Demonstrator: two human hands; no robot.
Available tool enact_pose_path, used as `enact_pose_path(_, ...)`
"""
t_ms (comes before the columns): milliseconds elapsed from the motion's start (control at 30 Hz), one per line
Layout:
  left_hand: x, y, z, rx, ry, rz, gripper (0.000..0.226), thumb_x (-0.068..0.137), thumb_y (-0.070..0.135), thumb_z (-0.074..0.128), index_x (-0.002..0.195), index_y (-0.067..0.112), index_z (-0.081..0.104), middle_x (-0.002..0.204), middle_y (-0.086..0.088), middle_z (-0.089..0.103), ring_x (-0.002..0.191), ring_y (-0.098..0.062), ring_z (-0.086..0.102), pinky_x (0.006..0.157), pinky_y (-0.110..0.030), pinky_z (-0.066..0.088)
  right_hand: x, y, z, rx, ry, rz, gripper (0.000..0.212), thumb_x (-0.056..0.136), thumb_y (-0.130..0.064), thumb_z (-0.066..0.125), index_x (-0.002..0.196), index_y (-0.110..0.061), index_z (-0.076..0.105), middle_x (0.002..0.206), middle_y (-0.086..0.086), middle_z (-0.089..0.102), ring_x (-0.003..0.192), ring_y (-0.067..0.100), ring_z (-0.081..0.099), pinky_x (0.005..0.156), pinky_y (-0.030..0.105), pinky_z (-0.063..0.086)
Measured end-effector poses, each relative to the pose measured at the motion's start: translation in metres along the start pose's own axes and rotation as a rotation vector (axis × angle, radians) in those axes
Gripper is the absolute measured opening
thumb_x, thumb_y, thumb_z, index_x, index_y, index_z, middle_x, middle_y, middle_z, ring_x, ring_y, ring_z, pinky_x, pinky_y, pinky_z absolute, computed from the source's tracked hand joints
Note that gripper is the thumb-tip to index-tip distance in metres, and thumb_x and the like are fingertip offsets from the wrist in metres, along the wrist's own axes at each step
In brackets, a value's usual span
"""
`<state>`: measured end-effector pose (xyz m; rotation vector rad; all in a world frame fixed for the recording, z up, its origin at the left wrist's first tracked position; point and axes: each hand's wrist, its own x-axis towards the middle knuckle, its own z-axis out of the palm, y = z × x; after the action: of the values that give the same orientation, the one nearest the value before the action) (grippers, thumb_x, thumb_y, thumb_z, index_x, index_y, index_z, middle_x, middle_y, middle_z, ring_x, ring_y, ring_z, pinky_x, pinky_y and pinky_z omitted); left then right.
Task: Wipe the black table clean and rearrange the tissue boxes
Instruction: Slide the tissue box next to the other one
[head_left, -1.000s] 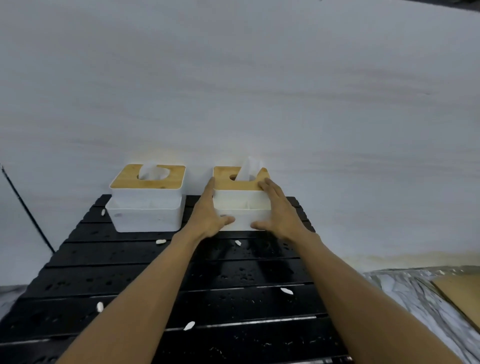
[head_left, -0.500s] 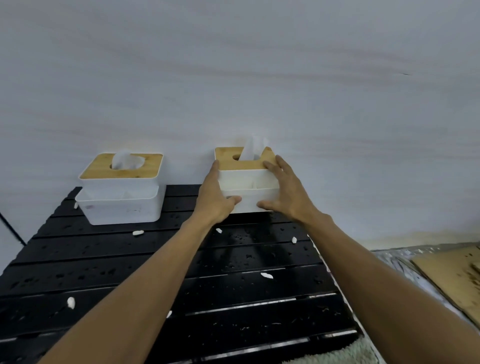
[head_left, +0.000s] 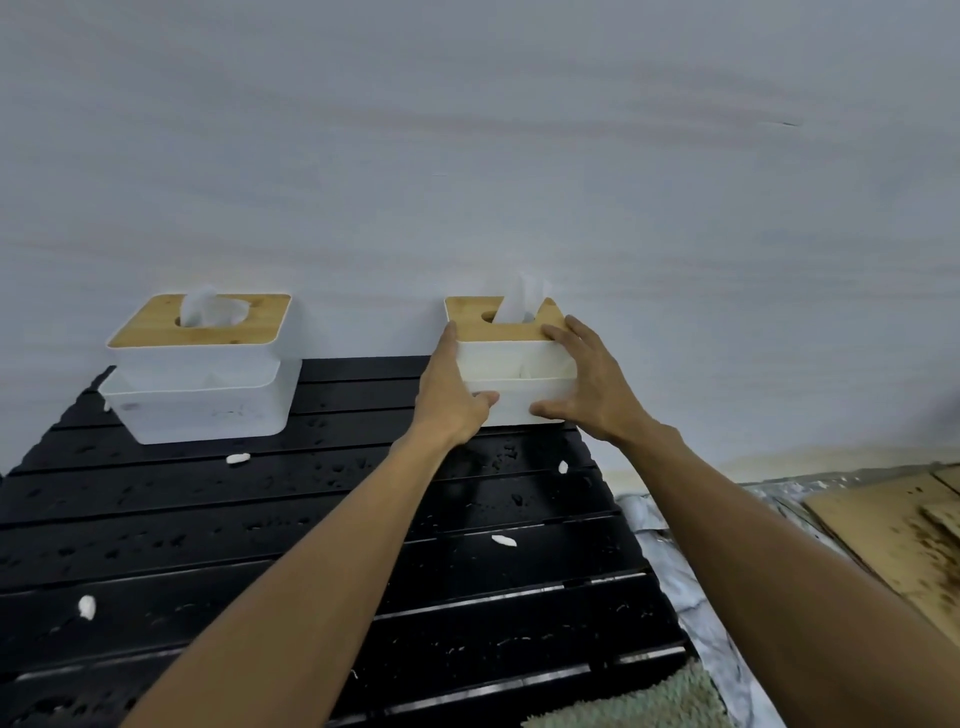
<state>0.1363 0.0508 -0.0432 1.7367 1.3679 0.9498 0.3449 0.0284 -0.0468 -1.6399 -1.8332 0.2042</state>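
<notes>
- Two tissue boxes: left box (head_left: 200, 371), right box (head_left: 511, 364), on black table (head_left: 311, 519).
- Four white scraps (head_left: 504, 541) visible.
- Left hand (head_left: 452, 392), right hand (head_left: 587, 387): fingers spread, clasping right box's sides.

White tissue boxes (head_left: 200, 400) with tan wooden lids (head_left: 200, 325) on black slatted table (head_left: 311, 519)

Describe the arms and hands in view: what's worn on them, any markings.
Two bare forearms, no sleeves in view. Left hand and right hand wear no gloves. No watch, rings, bands or markings show on either.
</notes>
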Motion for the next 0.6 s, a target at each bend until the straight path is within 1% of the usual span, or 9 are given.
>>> enact_pose_path(300, 0.0013, -0.0019, 0.0033, 0.013, -0.004, 0.021, 0.101, 0.083, 0.015, 0.074, 0.154, 0.028, 0.003, 0.157, 0.0, 0.027, 0.141, -0.023, 0.031, 0.114, -0.047, 0.031, 0.0035, 0.003, 0.0047, 0.012, 0.012, -0.008, 0.1, 0.065, -0.02, 0.094, 0.149, -0.02, 0.04, 0.163, 0.009, 0.019, 0.147, 0.024, 0.027, 0.104, 0.023, 0.026)
enact_pose_path(467, 0.0033, -0.0031, 0.0034, 0.014, -0.02, 0.036, 0.1, 0.084, 0.017, 0.072, 0.154, 0.029, 0.001, 0.158, 0.002, 0.024, 0.141, -0.023, 0.031, 0.113, -0.044, 0.033, 0.0062, 0.0025, 0.0036, -0.005, -0.004, -0.016, 0.099, 0.066, -0.02, 0.093, 0.149, -0.021, 0.038, 0.163, 0.008, 0.018, 0.146, 0.022, 0.027, 0.103, 0.025, 0.027)
enact_pose_path(600, 0.0057, -0.0037, 0.0033, 0.008, -0.02, 0.05, 0.101, 0.083, 0.017, 0.073, 0.153, 0.031, 0.001, 0.156, 0.002, 0.027, 0.139, -0.023, 0.034, 0.112, -0.047, 0.034, 0.0068, 0.0017, 0.0033, -0.023, -0.013, -0.012, 0.1, 0.067, -0.02, 0.092, 0.149, -0.019, 0.037, 0.162, 0.007, 0.018, 0.144, 0.022, 0.028, 0.101, 0.027, 0.03)
